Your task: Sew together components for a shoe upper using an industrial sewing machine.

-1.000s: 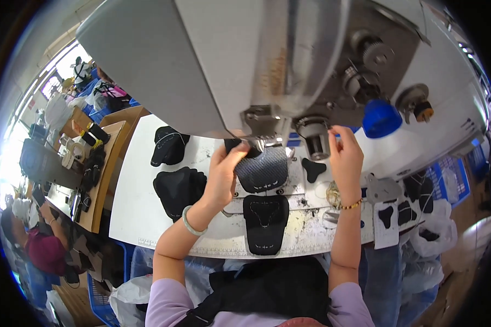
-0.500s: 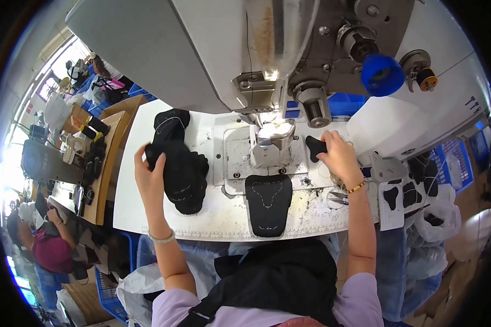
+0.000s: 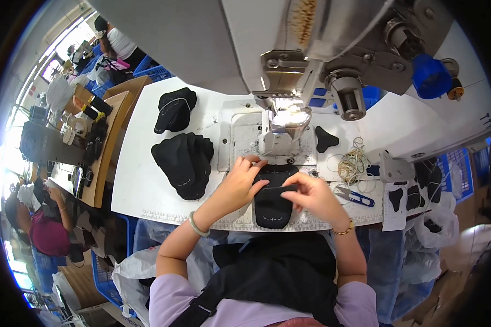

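Note:
In front of the sewing machine's needle area lies a black padded fabric panel [image 3: 274, 213] with light stitch marks. My right hand [image 3: 313, 199] pinches a small black fabric piece [image 3: 287, 189] between thumb and fingers, over the panel's middle. At the panel's upper left, my left hand [image 3: 240, 182] rests with thumb and fingers apart, its thumb at the small piece's edge. Part of that piece is hidden by my fingers. Another small three-lobed black piece [image 3: 326, 139] lies on the table right of the presser foot.
A fanned stack of black panels [image 3: 184, 166] sits at left, with a tied bundle [image 3: 175, 110] behind it. Tangled thread [image 3: 354, 166] and blue-handled thread snips [image 3: 355, 197] lie at right. The sewing machine head [image 3: 289, 71] hangs over the far side. Co-workers are farther left.
My left hand has left the panel stack, now lying on the table, and come right to the single panel. My right hand has brought a small piece from beside the presser foot onto the panel.

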A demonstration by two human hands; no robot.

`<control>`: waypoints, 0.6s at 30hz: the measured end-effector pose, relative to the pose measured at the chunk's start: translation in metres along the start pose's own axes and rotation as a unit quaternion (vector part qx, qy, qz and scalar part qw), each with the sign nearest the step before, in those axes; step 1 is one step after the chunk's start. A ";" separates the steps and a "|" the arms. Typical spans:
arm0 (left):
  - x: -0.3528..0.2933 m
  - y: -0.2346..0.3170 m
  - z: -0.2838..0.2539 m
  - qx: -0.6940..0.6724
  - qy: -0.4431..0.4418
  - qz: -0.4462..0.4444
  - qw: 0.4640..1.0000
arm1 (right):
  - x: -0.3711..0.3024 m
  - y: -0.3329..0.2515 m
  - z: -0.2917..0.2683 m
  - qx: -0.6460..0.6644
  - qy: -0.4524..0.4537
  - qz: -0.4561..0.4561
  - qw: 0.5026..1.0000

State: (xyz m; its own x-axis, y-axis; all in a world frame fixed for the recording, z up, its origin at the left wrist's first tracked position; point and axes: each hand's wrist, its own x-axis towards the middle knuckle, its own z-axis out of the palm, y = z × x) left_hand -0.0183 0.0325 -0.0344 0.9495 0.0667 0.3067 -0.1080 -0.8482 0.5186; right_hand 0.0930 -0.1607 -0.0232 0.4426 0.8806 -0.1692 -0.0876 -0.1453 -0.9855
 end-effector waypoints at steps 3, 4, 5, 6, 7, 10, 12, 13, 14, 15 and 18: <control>0.006 0.000 0.002 0.005 -0.020 0.000 1.000 | 0.005 0.024 0.011 -0.123 0.075 -0.055 0.988; 0.007 0.002 0.002 0.014 -0.020 -0.004 1.000 | 0.006 0.029 0.013 -0.159 0.096 -0.089 0.979; 0.006 0.005 0.002 0.016 -0.021 -0.004 1.000 | 0.007 0.031 0.013 -0.194 0.118 -0.123 0.966; 0.004 0.008 0.004 0.051 -0.007 0.001 0.999 | 0.007 0.032 0.013 -0.193 0.118 -0.123 0.966; 0.002 0.011 0.005 0.087 0.007 0.007 0.996 | 0.007 0.032 0.013 -0.198 0.115 -0.125 0.965; 0.000 0.020 0.005 0.183 0.045 0.035 0.981 | 0.006 0.035 0.014 -0.208 0.120 -0.137 0.961; -0.001 0.018 0.006 0.166 0.045 0.037 0.984 | 0.005 0.036 0.016 -0.214 0.127 -0.147 0.957; -0.001 0.016 0.006 0.149 0.044 0.038 0.987 | 0.005 0.036 0.016 -0.209 0.132 -0.149 0.957; 0.000 0.014 0.005 0.150 0.045 0.038 0.987 | 0.004 0.036 0.017 -0.204 0.138 -0.151 0.957; 0.004 0.010 0.002 0.041 0.029 0.029 0.998 | 0.004 0.035 0.017 -0.204 0.139 -0.153 0.957; 0.008 0.014 -0.002 -0.273 0.022 -0.035 0.961 | 0.001 0.020 0.019 -0.147 0.122 -0.121 0.974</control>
State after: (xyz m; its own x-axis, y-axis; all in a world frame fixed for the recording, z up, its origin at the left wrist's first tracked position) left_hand -0.0122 0.0219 -0.0232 0.9478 0.1461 0.2833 -0.1947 -0.4386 0.8774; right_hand 0.0751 -0.1539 -0.0428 0.6204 0.7771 0.1062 0.2892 -0.1008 -0.9519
